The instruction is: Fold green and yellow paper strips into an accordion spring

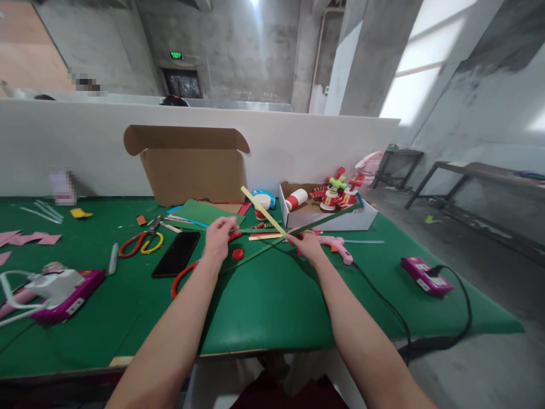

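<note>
My right hand [307, 244] is closed on crossed paper strips, a yellow strip [264, 211] rising to the upper left and a green strip [330, 220] running to the upper right. Another green length [259, 250] slants down to the left from the crossing. My left hand [220, 238] has its fingers pinched together at the left end of a green strip [255, 230]. Just below and between the hands lies a small red disc [238, 254]. Beside my right hand rests a pink glue gun [338, 247]. Red-handled scissors [183, 279] are partly hidden by my left forearm.
Behind stand a white box [327, 221] of paper-cup figures, a paper cup [263, 205] and an open cardboard box [193, 170]. Left are a black phone [176, 254], pliers [152, 234], green paper [200, 215] and a power strip [68, 295]. Another power strip [426, 276] sits right, its cable near the edge.
</note>
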A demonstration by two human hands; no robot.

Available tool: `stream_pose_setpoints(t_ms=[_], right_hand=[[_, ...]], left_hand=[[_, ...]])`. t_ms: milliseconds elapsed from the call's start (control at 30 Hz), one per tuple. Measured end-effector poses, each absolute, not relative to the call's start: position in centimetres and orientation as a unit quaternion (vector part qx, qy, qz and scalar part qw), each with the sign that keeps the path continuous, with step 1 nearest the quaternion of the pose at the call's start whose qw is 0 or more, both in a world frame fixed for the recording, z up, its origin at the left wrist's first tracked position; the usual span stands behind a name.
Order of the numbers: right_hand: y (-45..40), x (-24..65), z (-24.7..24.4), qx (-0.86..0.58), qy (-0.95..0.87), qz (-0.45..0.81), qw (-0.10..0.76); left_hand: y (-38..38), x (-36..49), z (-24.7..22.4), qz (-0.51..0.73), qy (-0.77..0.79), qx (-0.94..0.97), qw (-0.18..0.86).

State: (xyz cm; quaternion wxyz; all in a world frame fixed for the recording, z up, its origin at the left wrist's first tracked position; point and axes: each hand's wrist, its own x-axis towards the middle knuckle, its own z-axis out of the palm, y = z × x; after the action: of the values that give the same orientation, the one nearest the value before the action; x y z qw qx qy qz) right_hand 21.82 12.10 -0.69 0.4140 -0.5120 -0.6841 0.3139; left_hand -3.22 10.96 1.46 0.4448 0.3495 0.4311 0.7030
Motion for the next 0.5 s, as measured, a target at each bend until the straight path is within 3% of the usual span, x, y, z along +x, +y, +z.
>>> stream_pose_setpoints(t_ms=[233,500], right_hand=[[11.4,19.4,-1.1,-0.44,-0.538,0.47,0.544],[10.4,17.3,-1.5,-0.414,-0.55,0.494,0.531]], left_hand=[[9.5,0.9,0.5,0.546,0.451,0.472,0.525],[9.3,2.6,-0.4,0.551,0.421,0.495,0.524]])
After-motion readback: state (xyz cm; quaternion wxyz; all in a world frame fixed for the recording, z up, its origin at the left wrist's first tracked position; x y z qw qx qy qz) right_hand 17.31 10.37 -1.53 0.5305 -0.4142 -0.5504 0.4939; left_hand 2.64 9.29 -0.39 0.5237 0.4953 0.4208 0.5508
